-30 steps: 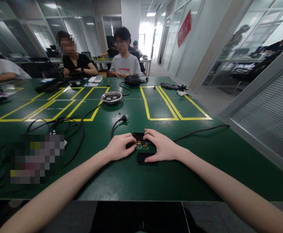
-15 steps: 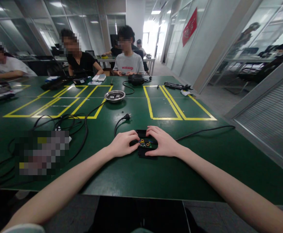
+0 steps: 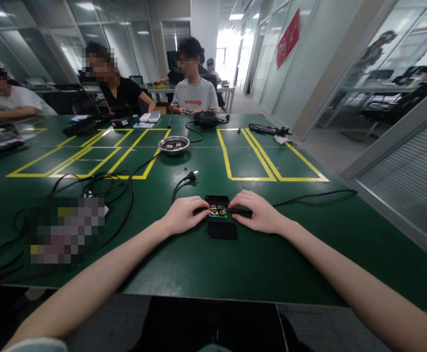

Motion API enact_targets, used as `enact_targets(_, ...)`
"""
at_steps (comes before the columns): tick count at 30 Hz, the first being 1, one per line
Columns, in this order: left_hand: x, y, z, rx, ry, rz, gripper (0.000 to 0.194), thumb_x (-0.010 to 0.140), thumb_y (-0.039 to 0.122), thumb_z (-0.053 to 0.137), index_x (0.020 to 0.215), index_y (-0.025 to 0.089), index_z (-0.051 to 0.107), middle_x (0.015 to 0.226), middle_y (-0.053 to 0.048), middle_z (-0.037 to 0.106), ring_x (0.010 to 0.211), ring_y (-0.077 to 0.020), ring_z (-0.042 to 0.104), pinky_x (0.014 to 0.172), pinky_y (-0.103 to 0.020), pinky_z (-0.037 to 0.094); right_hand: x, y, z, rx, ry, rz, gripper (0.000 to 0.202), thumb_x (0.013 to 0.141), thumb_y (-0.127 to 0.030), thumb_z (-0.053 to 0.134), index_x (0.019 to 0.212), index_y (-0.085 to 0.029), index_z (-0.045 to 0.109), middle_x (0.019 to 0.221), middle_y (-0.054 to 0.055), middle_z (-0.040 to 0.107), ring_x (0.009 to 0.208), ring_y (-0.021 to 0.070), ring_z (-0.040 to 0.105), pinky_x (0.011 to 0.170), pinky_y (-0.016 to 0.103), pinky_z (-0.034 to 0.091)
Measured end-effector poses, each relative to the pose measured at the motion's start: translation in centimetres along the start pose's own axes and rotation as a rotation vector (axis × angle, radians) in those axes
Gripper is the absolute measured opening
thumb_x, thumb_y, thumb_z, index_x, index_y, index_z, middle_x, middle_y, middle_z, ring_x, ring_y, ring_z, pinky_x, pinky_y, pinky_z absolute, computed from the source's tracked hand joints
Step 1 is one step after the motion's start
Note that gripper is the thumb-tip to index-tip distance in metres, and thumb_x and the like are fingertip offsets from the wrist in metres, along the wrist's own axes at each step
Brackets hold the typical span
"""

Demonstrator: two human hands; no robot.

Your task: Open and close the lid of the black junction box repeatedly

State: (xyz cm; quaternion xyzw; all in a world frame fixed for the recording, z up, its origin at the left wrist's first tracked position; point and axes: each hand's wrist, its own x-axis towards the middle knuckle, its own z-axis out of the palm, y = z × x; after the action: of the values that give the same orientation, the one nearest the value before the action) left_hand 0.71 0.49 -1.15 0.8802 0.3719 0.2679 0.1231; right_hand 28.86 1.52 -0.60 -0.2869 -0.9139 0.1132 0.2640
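A small green circuit board (image 3: 218,212) with copper-coloured ring coils and coloured wires lies between my hands. My left hand (image 3: 184,215) pinches a black power cable at the board's left end; this cable appears to curve back to a plug (image 3: 191,176). On the right side, my right hand (image 3: 259,212) has its fingers closed around another black cable (image 3: 243,212) beside the board. Just behind the board sits an open black plastic case half (image 3: 217,199). A second black case half (image 3: 222,230) rests on the table in front of it.
Left on the green table (image 3: 184,274) are coiled black cables (image 3: 107,183) and a blurred-out item (image 3: 65,232). A metal bowl (image 3: 174,145) holds small metal parts. A black device (image 3: 205,119) and a tripod-like item (image 3: 270,130) stand farther back. Several people sit beyond.
My right hand has shifted right, off the case parts, and now grips the cable. The board and the front case half are uncovered. My left hand has barely moved.
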Motion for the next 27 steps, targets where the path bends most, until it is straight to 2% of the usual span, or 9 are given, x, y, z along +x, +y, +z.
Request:
enact_targets(5,-0.2,0.5,-0.5,-0.117,-0.004,0.019,0.017,0.097,0.032,0.061,0.1,0.018,0.072,0.09,-0.006,0.075,0.08,-0.018,0.07,0.072,-0.028,0.052,-0.3,-0.1,-0.5,0.101,-0.068,0.098,0.011,0.091,-0.024,0.064,0.098,-0.019,0.071,0.081,0.004,0.07,0.072,0.018,0.064,0.069,0.031,0.05)
enact_targets(9,-0.8,1.2,-1.0,-0.212,-0.006,0.038,0.011,0.089,0.029,0.06,0.089,0.018,0.062,0.076,-0.001,0.066,0.065,-0.0138,0.06,0.062,-0.025,0.048,-0.7,-1.1,-1.3,0.281,-0.066,0.095,0.009,0.088,-0.024,0.065,0.089,-0.018,0.071,0.077,0.002,0.069,0.066,0.015,0.061,0.064,0.028,0.049)
enact_targets(11,-1.1,1.6,-1.2,-0.221,-0.051,0.049,0.011,0.084,0.028,0.062,0.085,0.019,0.057,0.072,0.002,0.061,0.061,-0.0121,0.054,0.058,-0.024,0.045,-0.8,-1.5,-1.6,0.33,-0.08,0.084,0.007,0.086,-0.021,0.065,0.083,-0.017,0.069,0.073,0.001,0.066,0.065,0.0141,0.059,0.062,0.026,0.046)
enact_targets(13,-1.2,1.8,-1.3,-0.216,-0.111,0.076,0.02,0.081,0.035,0.069,0.085,0.019,0.056,0.074,0.002,0.061,0.061,-0.012,0.053,0.058,-0.024,0.043,-0.9,-1.8,-1.7,0.357,-0.121,0.075,0.006,0.083,-0.019,0.065,0.077,-0.017,0.066,0.071,0.0,0.064,0.063,0.013,0.057,0.061,0.025,0.044)
enact_targets(18,-1.0,1.7,-0.9,-0.155,-0.179,0.122,0.041,0.079,0.051,0.081,0.096,0.019,0.062,0.084,-0.001,0.066,0.07,-0.0147,0.061,0.063,-0.025,0.046,-0.8,-2.1,-1.6,0.355,-0.178,0.068,0.009,0.081,-0.016,0.064,0.073,-0.018,0.06,0.07,-0.002,0.06,0.061,0.011,0.052,0.059,0.024,0.04)
enact_targets(22,-1.0,1.7,-0.8,-0.069,-0.22,0.116,0.037,0.084,0.045,0.077,0.11,0.02,0.066,0.095,-0.003,0.07,0.08,-0.0174,0.068,0.069,-0.026,0.049,-0.7,-2.2,-1.5,0.318,-0.167,0.052,0.011,0.082,-0.015,0.063,0.073,-0.019,0.059,0.071,-0.002,0.059,0.062,0.0111,0.052,0.06,0.023,0.039)
enact_targets(27,-1.0,2.0,-0.7,0.008,-0.212,0.035,0.029,0.081,0.036,0.074,0.103,0.021,0.064,0.09,-0.001,0.069,0.076,-0.0174,0.067,0.066,-0.026,0.048,-0.7,-2.3,-1.4,0.226,-0.175,0.038,0.011,0.08,-0.012,0.064,0.074,-0.019,0.059,0.073,0.0,0.061,0.065,0.0129,0.055,0.063,0.024,0.04)
